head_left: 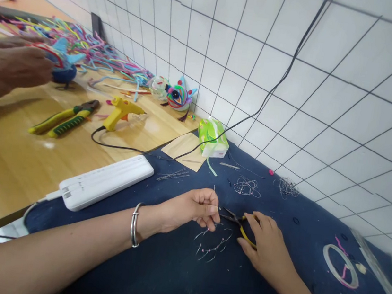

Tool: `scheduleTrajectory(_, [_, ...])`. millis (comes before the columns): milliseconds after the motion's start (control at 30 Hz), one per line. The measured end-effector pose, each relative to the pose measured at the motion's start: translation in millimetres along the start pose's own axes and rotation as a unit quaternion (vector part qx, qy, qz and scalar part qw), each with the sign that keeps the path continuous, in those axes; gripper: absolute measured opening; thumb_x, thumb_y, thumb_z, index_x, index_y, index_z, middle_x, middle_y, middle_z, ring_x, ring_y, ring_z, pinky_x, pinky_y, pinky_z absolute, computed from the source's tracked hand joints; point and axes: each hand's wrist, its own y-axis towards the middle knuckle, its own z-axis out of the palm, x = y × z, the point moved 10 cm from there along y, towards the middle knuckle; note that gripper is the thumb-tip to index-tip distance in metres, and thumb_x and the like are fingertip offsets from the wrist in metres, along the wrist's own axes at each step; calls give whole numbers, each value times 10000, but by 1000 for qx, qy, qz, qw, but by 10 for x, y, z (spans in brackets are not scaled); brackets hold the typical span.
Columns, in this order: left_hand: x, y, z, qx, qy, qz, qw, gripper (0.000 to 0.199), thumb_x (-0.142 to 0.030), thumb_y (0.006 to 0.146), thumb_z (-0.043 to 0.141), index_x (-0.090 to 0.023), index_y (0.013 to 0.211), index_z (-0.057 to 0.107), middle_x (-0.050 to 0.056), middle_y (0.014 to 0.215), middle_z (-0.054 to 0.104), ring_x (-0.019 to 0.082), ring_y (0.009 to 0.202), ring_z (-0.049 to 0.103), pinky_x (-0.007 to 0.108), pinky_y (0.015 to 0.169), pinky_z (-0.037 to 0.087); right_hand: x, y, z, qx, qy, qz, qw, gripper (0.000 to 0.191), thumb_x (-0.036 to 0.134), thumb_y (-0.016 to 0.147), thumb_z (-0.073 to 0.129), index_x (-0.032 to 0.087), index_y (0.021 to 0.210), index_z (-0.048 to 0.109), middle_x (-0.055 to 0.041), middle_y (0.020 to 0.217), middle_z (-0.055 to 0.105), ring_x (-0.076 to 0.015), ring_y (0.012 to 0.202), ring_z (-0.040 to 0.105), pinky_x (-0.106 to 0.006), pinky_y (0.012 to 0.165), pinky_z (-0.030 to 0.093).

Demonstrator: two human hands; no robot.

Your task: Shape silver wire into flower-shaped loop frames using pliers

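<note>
My left hand (202, 208) is closed in a pinch on a thin beaded wire. The wire's loops (212, 250), dotted with small pinkish beads, hang below the fingers over the dark blue cloth. A short wire end sticks up above the fingertips. My right hand (266, 244) grips small pliers (246, 230) with yellow handles, its fingers along their outside. The pliers' dark jaws are parted and point at my left fingertips. Whether they touch the wire, I cannot tell.
A white power bank (106, 182) lies left, near a yellow glue gun (119, 114) and larger pliers (65, 119). Wire coils (247, 186), a tissue pack (213, 138) and a ring-shaped roll (325, 264) lie around. Another person's hands (17, 60) hold a colourful figure at left.
</note>
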Motion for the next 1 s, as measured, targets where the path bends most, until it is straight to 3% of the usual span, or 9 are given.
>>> scheduleTrajectory(167, [26,14,-16,-4,-1,-6,1000,163,-299,813,564,-159,834,482,50,835,637,131,700,626,233,611,411,-8,-30,110,19,-30,-6,999,461,362,800,490,195,1230,471,-134,1064,517,-273,958,477,-431,791,421])
scheduleTrajectory(267, [21,20,-24,-7,-7,-2,1000,169,-300,810,570,-161,837,477,48,834,635,130,693,626,239,616,414,10,-25,96,14,-33,9,999,390,305,765,508,154,1124,539,-124,944,532,-253,863,494,-408,748,434])
scheduleTrajectory(400, [18,17,-7,-2,-9,1,1000,177,-304,808,573,-160,840,476,50,837,634,129,684,625,245,621,422,14,-61,82,-21,-43,14,999,312,187,741,468,95,1029,548,-144,933,539,-262,896,498,-400,758,444])
scheduleTrajectory(533, [10,11,1,-1,-11,6,1000,180,-304,807,573,-156,843,475,49,838,633,129,680,624,251,627,428,87,-123,-2,-94,-33,-43,994,349,149,763,419,96,1099,500,-138,958,552,-245,908,515,-388,761,464])
scheduleTrajectory(700, [3,9,11,5,-21,3,1000,165,-285,809,572,-152,841,479,52,843,631,123,674,617,246,623,424,291,-221,-290,-187,-6,-117,975,300,228,806,507,118,1085,506,-115,927,555,-210,853,521,-359,744,463])
scheduleTrajectory(833, [7,6,15,7,-29,-2,1000,158,-279,812,569,-151,839,479,51,840,631,113,675,615,227,612,414,497,-279,-380,-198,-28,-174,964,342,306,781,592,115,1057,526,-111,889,563,-222,828,521,-381,707,452])
scheduleTrajectory(1000, [21,6,23,10,-34,-7,999,164,-279,809,574,-149,839,480,49,838,633,108,667,614,219,604,408,564,-290,-361,-193,-46,-192,961,336,310,777,606,119,1046,539,-102,866,571,-214,800,523,-372,679,446])
